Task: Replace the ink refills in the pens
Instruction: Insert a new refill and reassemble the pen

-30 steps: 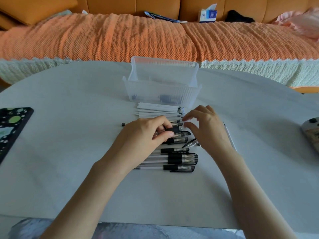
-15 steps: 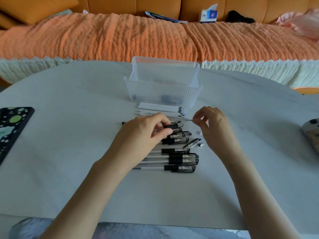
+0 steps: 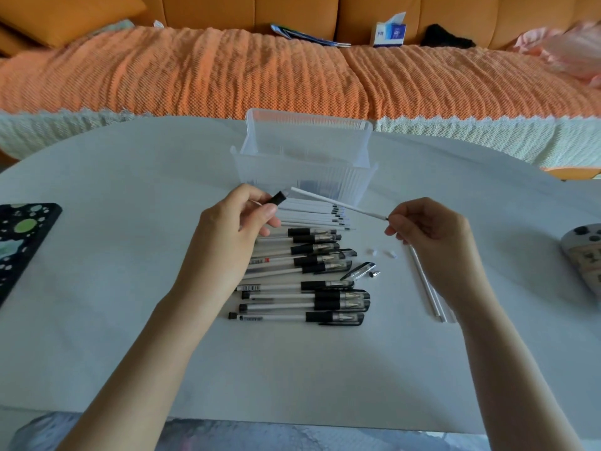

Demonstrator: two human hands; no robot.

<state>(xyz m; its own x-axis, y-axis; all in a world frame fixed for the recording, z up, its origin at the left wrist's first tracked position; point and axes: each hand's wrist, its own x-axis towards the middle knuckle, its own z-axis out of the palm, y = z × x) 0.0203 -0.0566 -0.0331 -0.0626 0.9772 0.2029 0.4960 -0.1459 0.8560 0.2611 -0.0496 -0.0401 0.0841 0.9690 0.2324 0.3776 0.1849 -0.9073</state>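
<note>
My left hand (image 3: 234, 219) grips a pen barrel (image 3: 278, 198) by its black grip, lifted above the table. My right hand (image 3: 426, 229) pinches the tip end of a white ink refill (image 3: 338, 203), whose far end lies just clear of the barrel's open mouth. Below them several black-gripped pens (image 3: 312, 288) lie in a row on the table. A row of white refills (image 3: 312, 216) lies just beyond the pens. A loose pen cap (image 3: 359, 271) and a small metal tip (image 3: 374, 274) rest to the right of the pens.
A clear plastic box (image 3: 305, 170) stands behind the refills. Two thin refills (image 3: 426, 284) lie under my right wrist. Two tiny white caps (image 3: 383, 253) lie beside them. A dotted black case (image 3: 22, 239) lies at the left edge, a grey controller (image 3: 585, 255) at the right. An orange sofa lies beyond the table.
Both hands have lifted from the pen pile. My right hand moved right, drawing the white refill out of the barrel that my left hand raised.
</note>
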